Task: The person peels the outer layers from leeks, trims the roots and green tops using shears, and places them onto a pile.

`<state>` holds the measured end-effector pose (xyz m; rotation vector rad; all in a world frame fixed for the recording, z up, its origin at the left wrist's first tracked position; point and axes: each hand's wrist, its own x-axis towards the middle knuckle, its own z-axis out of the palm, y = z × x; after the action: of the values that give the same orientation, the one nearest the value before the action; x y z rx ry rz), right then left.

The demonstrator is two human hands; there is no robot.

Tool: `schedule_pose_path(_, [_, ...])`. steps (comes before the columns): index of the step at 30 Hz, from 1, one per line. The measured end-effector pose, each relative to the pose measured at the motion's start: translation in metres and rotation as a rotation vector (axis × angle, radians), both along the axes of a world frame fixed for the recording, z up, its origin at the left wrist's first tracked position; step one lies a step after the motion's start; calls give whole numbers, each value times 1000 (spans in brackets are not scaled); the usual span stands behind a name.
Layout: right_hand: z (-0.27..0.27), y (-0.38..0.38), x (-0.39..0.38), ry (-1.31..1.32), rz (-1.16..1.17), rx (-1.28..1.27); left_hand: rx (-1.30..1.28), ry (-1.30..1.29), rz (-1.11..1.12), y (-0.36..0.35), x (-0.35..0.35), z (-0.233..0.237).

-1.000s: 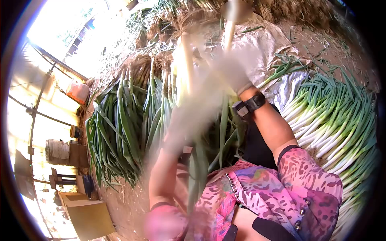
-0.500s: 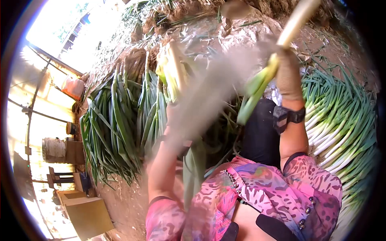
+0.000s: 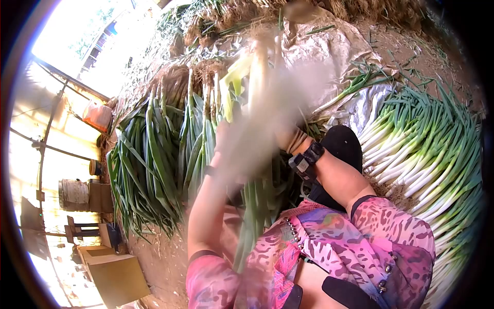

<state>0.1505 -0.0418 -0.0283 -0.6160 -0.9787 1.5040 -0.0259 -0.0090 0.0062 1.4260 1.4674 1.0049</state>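
A thick green onion (image 3: 259, 67) stands roots up before me, with a loose yellowish leaf (image 3: 235, 77) peeling beside its stalk. Its long green leaves (image 3: 250, 221) hang down toward my lap. My left hand (image 3: 222, 136) is closed around its lower stalk, partly lost in a grey blur over the middle of the view. My gloved right hand (image 3: 286, 137) is close to the same onion from the right, its fingers hidden by that blur. Left of my left hand, untrimmed green onions (image 3: 149, 149) lean in a dense bundle with dirty roots upward.
Cleaned green onions (image 3: 411, 149) with white stalks are heaped at my right. One onion (image 3: 355, 91) lies across a crumpled tan sheet (image 3: 329, 56) ahead. At the left stand a cardboard box (image 3: 113, 278) and a bucket (image 3: 74, 194). My dark-clad knee (image 3: 342, 144) is raised.
My right hand has moved left and down from the far right, and the pale stalk it gripped is out of it. My left hand still holds an onion.
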Motion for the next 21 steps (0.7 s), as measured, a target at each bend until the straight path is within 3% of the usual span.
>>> schedule_pose_path(2, [11,-7,3,21,-7,-74,-88,-215,40,21,-10,-7])
schedule_pose_path(5, [17,-8,-2,29,-90,52,-116,-405,-65,-2,26,55])
schedule_pose_path(6, [16,-7,-3,-8,-118,78,-130,-287,-104,-8,32,61])
schedule_pose_path(8, [11,-2,-3,-133,-173,97,473,231,-427,-17,31,69])
schedule_pose_path(10, [3,9,0,-168,-212,41,422,185,-480,-24,30,77])
schedule_pose_path(12, [4,15,9,-149,-271,38,-288,-421,-245,-29,27,80])
schedule_pose_path(13, [6,15,17,-183,-318,83,-305,-315,-208,-18,15,72])
schedule_pose_path(14, [12,15,26,-217,-367,127,-322,-415,-93,-14,9,63])
schedule_pose_path(16, [26,12,30,159,-203,-27,-268,-268,-110,-5,-13,54])
schedule_pose_path(19, [23,5,23,-111,-177,189,-249,-253,-199,1,-4,44])
schedule_pose_path(21, [23,-3,15,-58,-122,181,-243,-198,-242,-9,17,61])
